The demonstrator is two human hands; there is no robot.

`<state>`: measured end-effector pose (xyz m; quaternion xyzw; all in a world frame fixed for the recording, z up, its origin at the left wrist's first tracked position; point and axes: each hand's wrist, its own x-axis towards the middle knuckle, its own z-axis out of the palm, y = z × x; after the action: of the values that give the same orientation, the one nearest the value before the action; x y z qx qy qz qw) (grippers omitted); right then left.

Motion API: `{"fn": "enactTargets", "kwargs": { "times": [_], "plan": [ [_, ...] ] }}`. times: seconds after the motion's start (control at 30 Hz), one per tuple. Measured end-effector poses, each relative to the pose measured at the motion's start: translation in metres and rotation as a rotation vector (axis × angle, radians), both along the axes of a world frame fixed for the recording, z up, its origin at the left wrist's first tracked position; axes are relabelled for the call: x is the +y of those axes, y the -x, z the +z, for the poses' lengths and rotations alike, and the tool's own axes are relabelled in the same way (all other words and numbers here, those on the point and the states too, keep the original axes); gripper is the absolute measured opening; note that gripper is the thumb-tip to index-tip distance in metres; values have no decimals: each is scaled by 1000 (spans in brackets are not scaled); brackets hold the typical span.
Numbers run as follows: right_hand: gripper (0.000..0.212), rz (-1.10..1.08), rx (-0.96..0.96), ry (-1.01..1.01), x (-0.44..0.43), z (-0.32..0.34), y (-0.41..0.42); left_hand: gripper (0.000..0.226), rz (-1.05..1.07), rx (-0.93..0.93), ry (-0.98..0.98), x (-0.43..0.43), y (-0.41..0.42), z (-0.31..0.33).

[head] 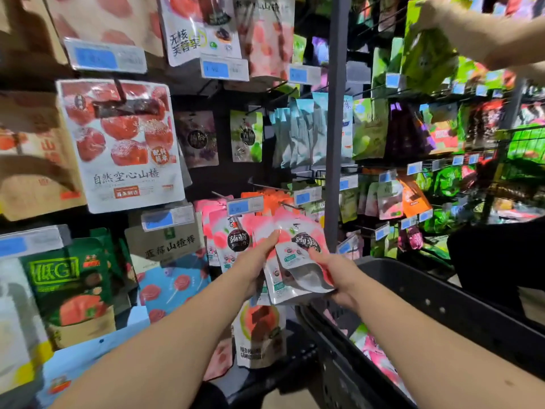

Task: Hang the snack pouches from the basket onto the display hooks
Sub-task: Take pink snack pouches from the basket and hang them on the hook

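Fingers (269, 242) of my left hand (256, 262) are curled on the left edge of a pink pouch (300, 246) and grip it there. I cannot tell how many layers they hold. My right hand (334, 276) pinches the same pouch at its lower right corner. The thumb lies on the printed face and the other fingers are under the silver bottom fold. The pouch is between my two hands, in front of the lower row of the rack (336, 119). It is tilted, with its top leaning toward the rack, just below a hook (290, 205). I cannot tell if its hole is already on the hook.

Just to the left, touching my left fingers, are hanging pouches (233, 242) of the same pink kind, under a blue price tag (244, 206).

At my lower right stands the black basket (442, 308), just beside my right forearm. Inside it lie loose pouches (376, 352), also pink.

Far up on the right, another person's hand (433, 16) grips a green bag (427, 57) at a higher row.
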<state>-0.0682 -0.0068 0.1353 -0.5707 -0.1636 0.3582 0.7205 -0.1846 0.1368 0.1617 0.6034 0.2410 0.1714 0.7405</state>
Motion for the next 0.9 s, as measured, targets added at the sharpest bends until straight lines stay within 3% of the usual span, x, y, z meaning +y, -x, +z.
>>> {"fn": "enactTargets", "kwargs": {
  "times": [0.13, 0.2, 0.27, 0.37, 0.5, 0.57, 0.63, 0.67, 0.83, 0.9],
  "plan": [
    [34, 60, 51, 31, 31, -8, 9, 19, 22, 9, 27, 19, 28, -8],
    [24, 104, 90, 30, 41, -10, 17, 23, 65, 71, -65, 26, 41, -19],
    [21, 128, 105, 56, 51, -19, 23, 42, 100, 120, -156, 35, 52, -31],
    [45, 203, 134, 58, 61, -36, 32, 68, 77, 135, -210, 49, 67, -54],
    [34, 283, 121, 152, 62, -42, 40, 39, 152, 196, -364, 43, 74, -55],
    [55, 266, 70, 195, 73, -54, 23, 24, 264, 209, -437, 45, 65, -59],
    [88, 271, 16, 230, 92, -74, -7, 21, 352, 210, -510, 45, 54, -66],
    [93, 277, -16, 243, 96, -76, -15, 25, 372, 212, -568, 44, 52, -67],
    [85, 299, -217, 284, 102, -59, -10, 39, 373, 222, -806, 57, 55, -77],
    [59, 274, -299, 283, 108, -58, -9, 41, 403, 237, -839, 74, 57, -83]
  ]
}}
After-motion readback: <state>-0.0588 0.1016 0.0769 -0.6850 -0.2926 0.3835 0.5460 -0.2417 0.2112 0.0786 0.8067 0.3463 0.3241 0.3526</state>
